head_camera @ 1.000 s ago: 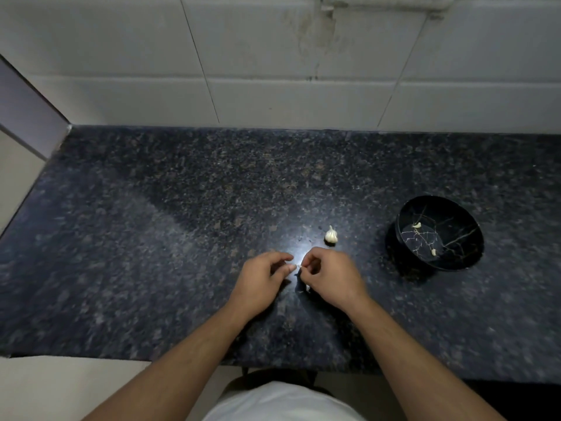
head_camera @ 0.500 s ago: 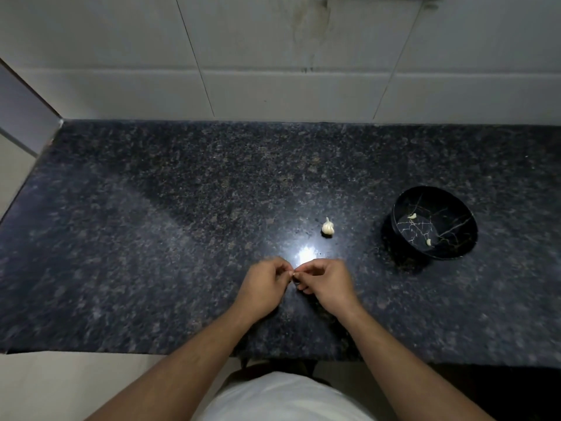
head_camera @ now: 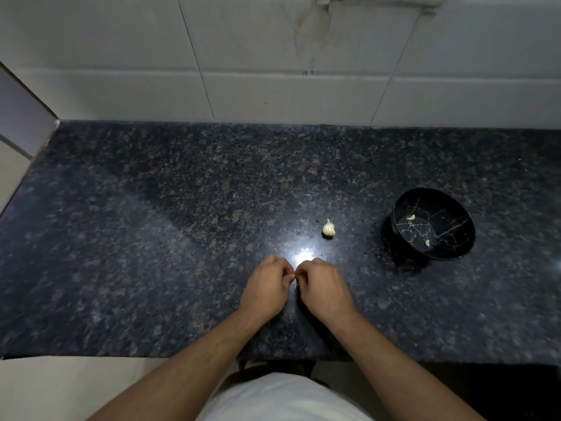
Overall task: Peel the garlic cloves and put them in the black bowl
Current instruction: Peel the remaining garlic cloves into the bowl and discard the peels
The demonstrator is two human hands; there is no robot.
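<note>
The left hand (head_camera: 267,287) and right hand (head_camera: 323,288) met fingertip to fingertip, curled around something hidden, while the garlic (head_camera: 328,229) lay just beyond, left of the black bowl (head_camera: 455,253).

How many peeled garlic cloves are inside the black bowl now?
2: one small pale peeled clove toward the far side of the round black bowl, another nearer its front. A further clove may be hidden between the hands.

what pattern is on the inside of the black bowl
Thin pale, gold-like crack lines, marble-style, across the black bowl, seen in the head view.
</note>
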